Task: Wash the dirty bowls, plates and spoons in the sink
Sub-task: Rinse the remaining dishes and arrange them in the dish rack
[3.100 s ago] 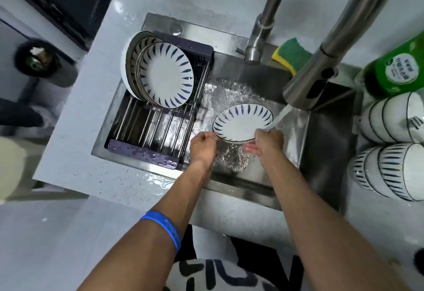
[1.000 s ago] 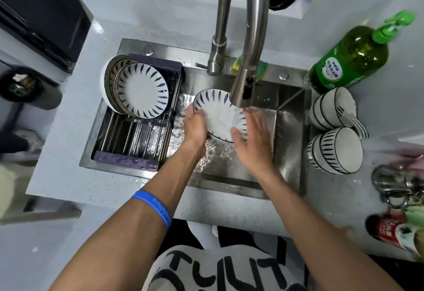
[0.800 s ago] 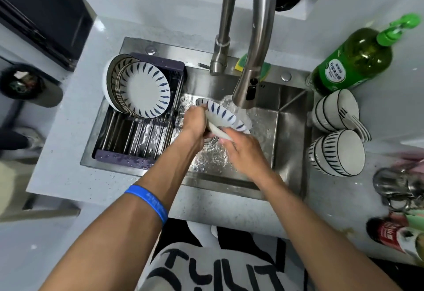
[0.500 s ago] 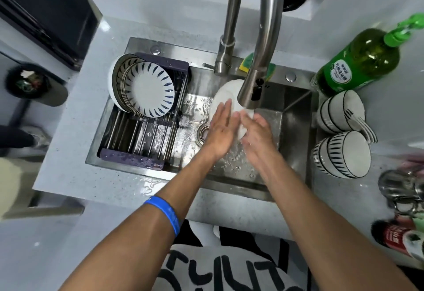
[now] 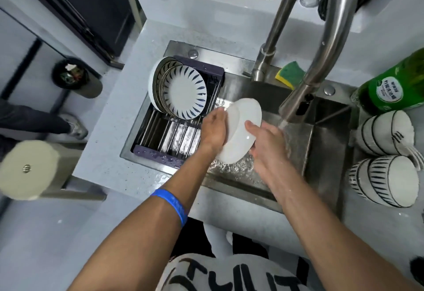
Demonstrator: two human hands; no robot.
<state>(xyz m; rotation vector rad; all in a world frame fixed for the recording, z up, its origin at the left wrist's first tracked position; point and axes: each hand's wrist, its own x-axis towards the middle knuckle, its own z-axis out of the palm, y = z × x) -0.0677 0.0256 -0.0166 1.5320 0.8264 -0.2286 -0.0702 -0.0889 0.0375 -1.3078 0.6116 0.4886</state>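
Nearest the person, over the near half of the sink (image 5: 330, 153), both hands held one plate (image 5: 241, 130) tilted on edge, its plain white underside turned up and towards the camera. The left hand (image 5: 213, 130) gripped the plate's left rim, fingers curled round the edge; the right hand (image 5: 263, 139) lay against its right side with fingers fairly straight, pressing and rubbing rather than pinching. The water stream (image 5: 283, 125) from the faucet (image 5: 298, 105) fell just to the right of the plate, so the better course was probably to swing the underside under the flow and turn it by the rim, keeping a firm hold since wet glaze slips. Farther back in the sink's left part, the drying rack (image 5: 174, 137) held the rinsed plates (image 5: 183, 95) upright, with free slots on their near side.
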